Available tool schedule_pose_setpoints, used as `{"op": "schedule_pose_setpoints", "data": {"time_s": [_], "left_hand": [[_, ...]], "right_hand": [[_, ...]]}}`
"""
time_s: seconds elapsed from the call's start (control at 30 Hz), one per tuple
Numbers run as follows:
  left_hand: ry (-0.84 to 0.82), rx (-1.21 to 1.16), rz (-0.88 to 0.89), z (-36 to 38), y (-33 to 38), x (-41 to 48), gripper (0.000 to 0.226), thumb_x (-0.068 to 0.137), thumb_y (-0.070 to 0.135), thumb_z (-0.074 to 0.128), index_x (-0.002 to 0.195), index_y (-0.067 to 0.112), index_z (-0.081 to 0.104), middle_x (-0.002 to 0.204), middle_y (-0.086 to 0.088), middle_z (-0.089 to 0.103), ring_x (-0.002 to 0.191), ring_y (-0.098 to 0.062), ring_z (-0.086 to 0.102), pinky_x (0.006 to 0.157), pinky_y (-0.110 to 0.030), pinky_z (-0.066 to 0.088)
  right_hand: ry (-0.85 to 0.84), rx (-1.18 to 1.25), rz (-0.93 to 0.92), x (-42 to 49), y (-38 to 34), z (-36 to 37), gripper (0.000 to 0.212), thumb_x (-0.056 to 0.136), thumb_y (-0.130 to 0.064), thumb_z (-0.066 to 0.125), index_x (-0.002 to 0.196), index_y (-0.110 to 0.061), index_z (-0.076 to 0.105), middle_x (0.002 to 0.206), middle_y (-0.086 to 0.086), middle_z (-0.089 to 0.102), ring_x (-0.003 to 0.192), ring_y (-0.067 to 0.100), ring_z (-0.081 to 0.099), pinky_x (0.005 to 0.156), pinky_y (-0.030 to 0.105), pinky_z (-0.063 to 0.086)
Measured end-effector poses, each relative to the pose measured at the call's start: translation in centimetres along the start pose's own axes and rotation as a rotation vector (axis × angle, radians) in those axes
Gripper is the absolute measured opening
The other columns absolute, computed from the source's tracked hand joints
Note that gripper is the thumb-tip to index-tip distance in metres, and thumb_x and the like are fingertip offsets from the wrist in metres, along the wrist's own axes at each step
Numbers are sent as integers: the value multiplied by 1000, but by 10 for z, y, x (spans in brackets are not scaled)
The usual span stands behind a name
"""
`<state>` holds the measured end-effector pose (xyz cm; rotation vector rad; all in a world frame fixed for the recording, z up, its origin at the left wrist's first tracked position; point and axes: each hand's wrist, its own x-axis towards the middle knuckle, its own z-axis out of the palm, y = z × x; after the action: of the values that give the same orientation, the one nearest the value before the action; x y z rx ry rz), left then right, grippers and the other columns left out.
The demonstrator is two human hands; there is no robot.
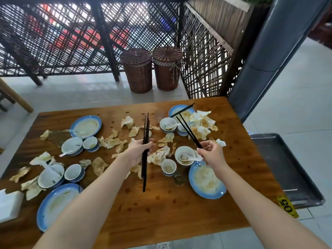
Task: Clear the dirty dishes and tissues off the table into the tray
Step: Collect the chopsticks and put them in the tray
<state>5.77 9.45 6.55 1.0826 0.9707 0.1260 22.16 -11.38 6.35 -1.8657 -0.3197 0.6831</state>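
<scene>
Hands are both busy: our left hand (139,152) is curled round a bunch of black chopsticks (146,128) held upright over the middle of the table (161,203), and our right hand (212,155) pinches two more chopsticks (189,132) that lean far and left. Dirty plates (206,182), bowls (71,143) and crumpled tissues (98,165) lie all over the table. Our gray tray (287,168) sits just off its right side.

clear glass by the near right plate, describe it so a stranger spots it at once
On the brown wooden table, find the blue-rimmed white plate below the right hand. The small clear glass stands beside its left rim, just nearer than a small white cup; unlike its white neighbours, it is see-through.
</scene>
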Motion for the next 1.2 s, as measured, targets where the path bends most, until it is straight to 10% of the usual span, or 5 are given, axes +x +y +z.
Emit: {"op": "schedule_pose_setpoints", "data": {"time_s": [1.2], "left_hand": [[287, -277, -92, -34, 20, 112, 21, 94, 26, 61, 115, 22, 66, 76, 0, 59, 57, -13, 56, 52, -26, 46]], "right_hand": [[-289, -528, -127, 285, -27, 53, 23, 79, -9, 72, 100, -17, 64, 97, 2, 65, 82, 15, 60, 65, 25, 47]]}}
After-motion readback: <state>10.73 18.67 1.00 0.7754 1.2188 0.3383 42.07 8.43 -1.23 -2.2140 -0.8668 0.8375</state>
